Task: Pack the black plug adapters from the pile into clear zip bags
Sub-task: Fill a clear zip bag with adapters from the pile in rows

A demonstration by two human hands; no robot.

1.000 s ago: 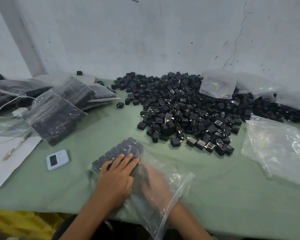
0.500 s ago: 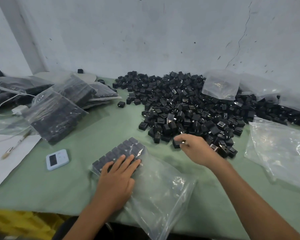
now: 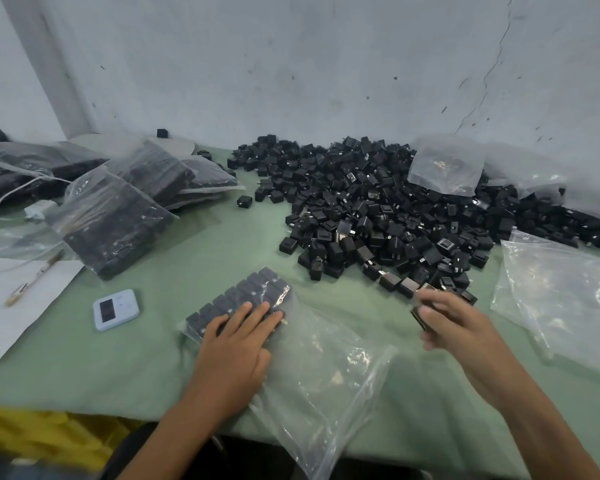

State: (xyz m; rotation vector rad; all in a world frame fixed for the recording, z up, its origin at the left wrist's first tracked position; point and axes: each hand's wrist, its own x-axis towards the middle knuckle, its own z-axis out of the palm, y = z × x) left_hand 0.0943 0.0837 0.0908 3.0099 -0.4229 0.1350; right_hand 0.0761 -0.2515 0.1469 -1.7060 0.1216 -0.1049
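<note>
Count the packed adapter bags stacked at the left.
4 can be told apart: the front bag, the middle bag behind it, the right bag nearest the pile, and the far-left bag by the frame edge. More may lie hidden beneath them.

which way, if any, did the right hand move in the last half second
Yes: right hand slid rightward along the near edge of the pile, gripping an adapter.

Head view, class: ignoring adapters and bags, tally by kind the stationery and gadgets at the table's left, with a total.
White paper sheet: 1
Pen: 1
Pale blue device with screen: 1
White plug with cable: 1
Total: 4
</note>
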